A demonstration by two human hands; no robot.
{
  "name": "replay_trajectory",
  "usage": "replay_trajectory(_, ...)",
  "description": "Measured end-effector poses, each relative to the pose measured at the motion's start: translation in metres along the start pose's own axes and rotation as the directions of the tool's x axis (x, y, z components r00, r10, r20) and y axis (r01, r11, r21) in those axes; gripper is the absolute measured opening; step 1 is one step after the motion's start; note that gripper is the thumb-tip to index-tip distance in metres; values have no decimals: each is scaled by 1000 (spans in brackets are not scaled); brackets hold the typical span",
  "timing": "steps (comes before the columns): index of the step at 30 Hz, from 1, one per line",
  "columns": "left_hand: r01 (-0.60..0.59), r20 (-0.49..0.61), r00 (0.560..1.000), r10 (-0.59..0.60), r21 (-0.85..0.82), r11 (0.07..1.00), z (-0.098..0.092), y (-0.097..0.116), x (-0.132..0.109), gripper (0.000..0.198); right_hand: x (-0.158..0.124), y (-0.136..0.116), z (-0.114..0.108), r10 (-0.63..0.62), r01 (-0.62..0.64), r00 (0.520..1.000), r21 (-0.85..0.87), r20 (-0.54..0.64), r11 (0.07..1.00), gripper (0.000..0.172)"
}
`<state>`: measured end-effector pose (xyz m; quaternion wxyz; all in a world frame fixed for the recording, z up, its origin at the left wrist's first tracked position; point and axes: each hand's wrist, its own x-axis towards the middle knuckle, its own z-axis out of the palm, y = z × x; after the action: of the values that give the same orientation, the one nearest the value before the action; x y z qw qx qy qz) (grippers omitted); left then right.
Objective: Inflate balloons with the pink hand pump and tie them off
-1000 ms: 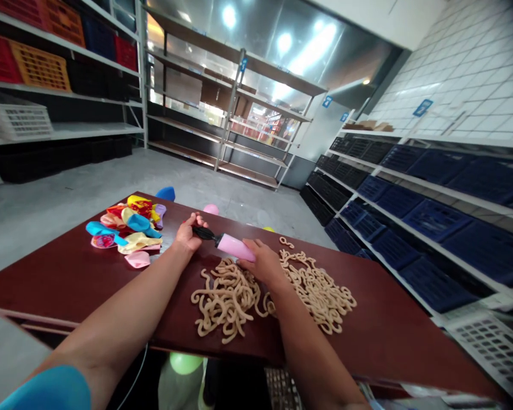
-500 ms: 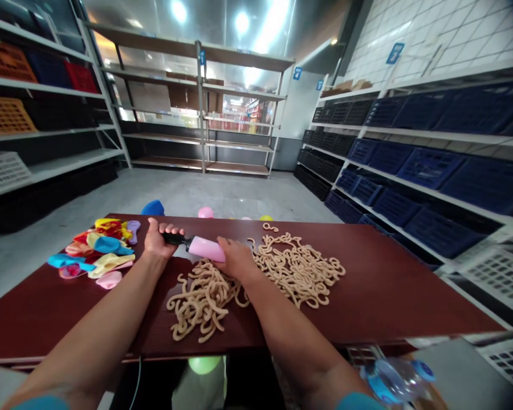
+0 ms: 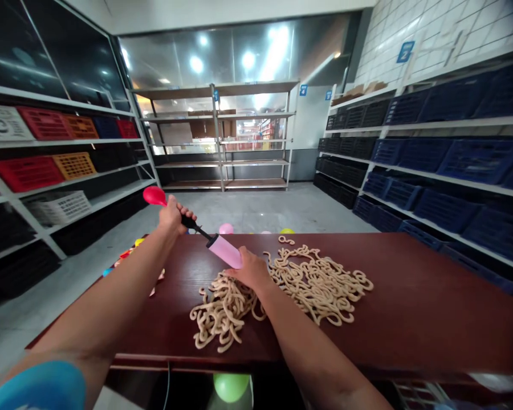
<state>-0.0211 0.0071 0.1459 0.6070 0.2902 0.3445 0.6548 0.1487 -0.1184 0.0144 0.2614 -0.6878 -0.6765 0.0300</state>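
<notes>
Two bare hands are closed on a hand pump [image 3: 216, 245] above a reddish-brown tabletop [image 3: 410, 296]. The left hand [image 3: 172, 215] is wrapped round the black handle [image 3: 191, 222] with fingers pressed together. The right hand [image 3: 250, 270] is curled over the low end of the pink barrel [image 3: 225, 251], its fingertips hidden beneath. The pump is held tilted, handle end raised, and a thin rod is shown drawn out between handle and barrel. A red balloon [image 3: 154, 195] is seen just past the left fingers; whether it is gripped cannot be told.

With the rod extended at a slant, a slip is judged possible: the smooth barrel could be lost from the right fingers, or the rod strained, if the handle is pushed off-line. Tan curled strands [image 3: 320, 282] are heaped just beside and beneath the right fingers, and some could be swept over the near edge by a forearm.

The tabletop is glossy and otherwise bare to the right of the right fingers. Beyond the fingers, a pink balloon [image 3: 226, 228] and a yellow balloon [image 3: 286, 231] are seen on the grey floor [image 3: 260, 208]; a green balloon [image 3: 231, 386] is glimpsed below the near edge. The storeroom is lined with metal shelving [image 3: 222, 136], red crates [image 3: 25, 172] on the left and blue crates [image 3: 474, 156] on the right.
</notes>
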Motion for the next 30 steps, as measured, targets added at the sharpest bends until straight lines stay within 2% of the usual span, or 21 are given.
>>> replay_trajectory(6,-64,20,998,64,-9,998,17,53,10,37,3,1,3,15,-15,1000,52,5,999,57)
replay_trajectory(10,-109,44,993,108,30,994,17,65,14,38,4,5,6,4,-4,1000,70,6,998,56)
replay_trajectory(14,-129,43,991,127,56,990,12,42,8,40,3,11,9,31,-31,999,49,6,998,45)
replay_trajectory(17,-104,42,994,102,48,993,10,10,-3,42,3,12,11,65,-65,998,19,5,998,40)
replay_trajectory(20,-61,90,994,57,37,997,13,-24,-17,44,3,12,12,75,-76,997,19,11,997,39)
replay_trajectory(23,-27,123,992,26,9,1000,18,-49,-30,45,3,13,13,72,-72,997,22,-7,997,39)
replay_trajectory(26,-12,124,992,13,-6,1000,22,-51,-34,45,4,14,12,50,-49,998,27,-39,998,39)
replay_trajectory(28,-16,143,990,15,4,1000,24,-38,-31,45,5,15,12,38,-35,997,40,-66,999,39)
replay_trajectory(30,-44,150,988,42,12,999,25,-15,-26,45,6,15,12,31,-27,996,55,-85,998,40)
